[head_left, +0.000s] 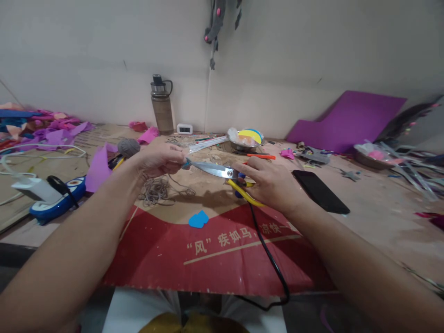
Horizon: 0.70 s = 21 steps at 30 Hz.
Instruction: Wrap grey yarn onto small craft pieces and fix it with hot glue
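Right hand (272, 184) grips scissors (212, 169) pointing at the small bluish piece (187, 163) pinched in the left hand (160, 159)

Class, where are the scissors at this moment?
In the head view, the scissors are near centre, held in the right hand, blades pointing toward the left hand.

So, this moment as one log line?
left hand: pinching small teal piece; right hand: holding yellow-handled scissors; blades: toward piece
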Motion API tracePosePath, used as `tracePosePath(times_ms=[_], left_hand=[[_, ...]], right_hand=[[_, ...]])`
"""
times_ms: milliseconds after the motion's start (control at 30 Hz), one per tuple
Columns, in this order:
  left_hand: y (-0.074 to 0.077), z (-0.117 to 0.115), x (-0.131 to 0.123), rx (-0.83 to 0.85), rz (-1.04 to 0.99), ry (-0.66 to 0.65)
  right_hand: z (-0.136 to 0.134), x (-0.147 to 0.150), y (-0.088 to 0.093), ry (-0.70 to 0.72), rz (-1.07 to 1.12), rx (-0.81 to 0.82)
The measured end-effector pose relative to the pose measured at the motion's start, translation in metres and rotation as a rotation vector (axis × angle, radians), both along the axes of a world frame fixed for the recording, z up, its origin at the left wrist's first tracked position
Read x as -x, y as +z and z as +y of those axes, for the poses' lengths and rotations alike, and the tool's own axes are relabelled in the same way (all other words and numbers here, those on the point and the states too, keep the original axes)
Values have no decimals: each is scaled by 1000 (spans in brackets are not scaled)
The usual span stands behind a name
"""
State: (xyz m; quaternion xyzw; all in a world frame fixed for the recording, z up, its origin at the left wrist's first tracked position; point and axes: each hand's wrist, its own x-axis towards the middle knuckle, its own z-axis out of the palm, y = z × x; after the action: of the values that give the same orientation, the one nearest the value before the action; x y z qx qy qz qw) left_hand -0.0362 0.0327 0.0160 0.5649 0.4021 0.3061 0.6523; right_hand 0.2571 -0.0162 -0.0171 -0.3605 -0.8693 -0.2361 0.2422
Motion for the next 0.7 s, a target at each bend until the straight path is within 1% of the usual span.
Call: tracePosePath(times_ms=[433, 700], left_hand=[[2, -4, 0, -28, 51, -28], [1, -4, -1, -67, 67, -34]], right_hand=[[-1, 1, 1, -12, -27, 51], [-1, 2, 2, -29, -67, 32]])
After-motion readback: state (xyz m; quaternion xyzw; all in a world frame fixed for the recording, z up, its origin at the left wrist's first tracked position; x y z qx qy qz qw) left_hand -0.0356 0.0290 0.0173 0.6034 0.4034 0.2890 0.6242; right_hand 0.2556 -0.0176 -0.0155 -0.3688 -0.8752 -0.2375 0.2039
